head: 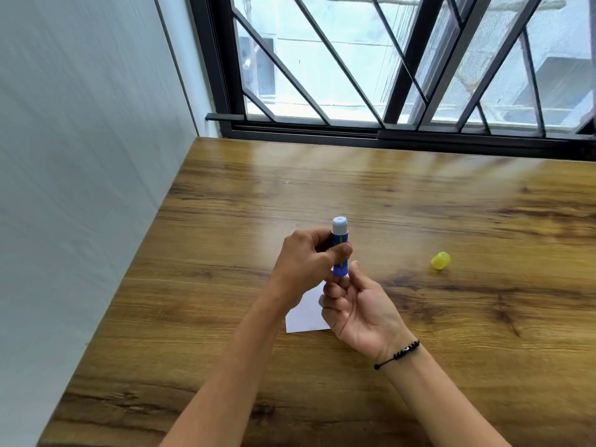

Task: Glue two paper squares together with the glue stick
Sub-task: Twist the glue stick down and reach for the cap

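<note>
- My left hand point(306, 262) grips the upright glue stick point(340, 245), tip up; my right hand point(351, 304) pinches its base.
- Paper point(304, 314) lies on the counter point(419, 195), directly below both hands.
- Cap point(440, 260) is off, to the right.

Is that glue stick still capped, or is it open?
Open. The glue stick, held upright by the left hand, shows a bare pale tip, and its yellow cap lies apart on the table.

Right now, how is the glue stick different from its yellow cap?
The glue stick is blue and tall; the cap is yellow and short. The glue stick is held upright over the paper by the left hand and right hand; the cap lies alone on the table. Both look like plastic.
</note>
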